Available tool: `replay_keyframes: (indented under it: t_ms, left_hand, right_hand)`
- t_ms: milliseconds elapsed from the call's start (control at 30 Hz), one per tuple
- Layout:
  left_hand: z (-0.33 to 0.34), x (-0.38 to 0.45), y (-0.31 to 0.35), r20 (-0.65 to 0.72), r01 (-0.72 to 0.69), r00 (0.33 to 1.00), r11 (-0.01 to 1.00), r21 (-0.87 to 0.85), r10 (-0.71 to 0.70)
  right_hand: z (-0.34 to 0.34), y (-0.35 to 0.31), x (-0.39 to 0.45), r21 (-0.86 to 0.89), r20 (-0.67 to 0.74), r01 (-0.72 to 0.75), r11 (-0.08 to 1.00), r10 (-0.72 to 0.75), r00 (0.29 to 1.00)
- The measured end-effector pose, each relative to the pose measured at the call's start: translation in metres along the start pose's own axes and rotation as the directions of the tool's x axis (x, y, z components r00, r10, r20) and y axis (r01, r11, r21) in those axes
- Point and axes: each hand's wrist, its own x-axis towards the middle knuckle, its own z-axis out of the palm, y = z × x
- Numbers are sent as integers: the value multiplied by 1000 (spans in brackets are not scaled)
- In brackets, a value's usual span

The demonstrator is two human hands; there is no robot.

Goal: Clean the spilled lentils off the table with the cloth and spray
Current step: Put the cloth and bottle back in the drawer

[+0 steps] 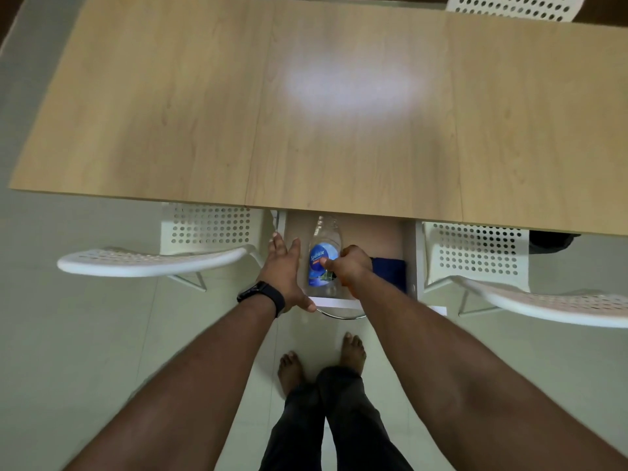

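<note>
A drawer [413, 256] stands pulled out under the wooden table's [339, 96] front edge. In it lies a clear bottle [323, 256] with a blue label, and to its right a dark blue cloth [390, 271]. My right hand [350, 266] has its fingers curled round the bottle's lower part. My left hand [285, 270] rests with straight fingers on the drawer's left side, thumb at the front edge. No lentils show on the tabletop.
White perforated chairs stand left [153, 260] and right [530, 300] of the drawer, tucked under the table. Another white chair [513, 6] is at the far side. A dark object [550, 239] sits under the table's right edge. My bare feet [323, 362] stand on pale tiles.
</note>
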Motion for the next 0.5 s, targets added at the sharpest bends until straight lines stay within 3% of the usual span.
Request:
replay_keyframes:
  t_ms: [167, 500]
  left_hand:
    - [0, -1, 1, -8, 0, 1000, 1000, 7, 0]
    - [0, -2, 0, -12, -13, 1000, 999, 37, 13]
  right_hand:
    - [-4, -5, -2, -179, -74, 32, 983, -46, 996]
    - [0, -8, -8, -312, -122, -4, 950, -36, 992]
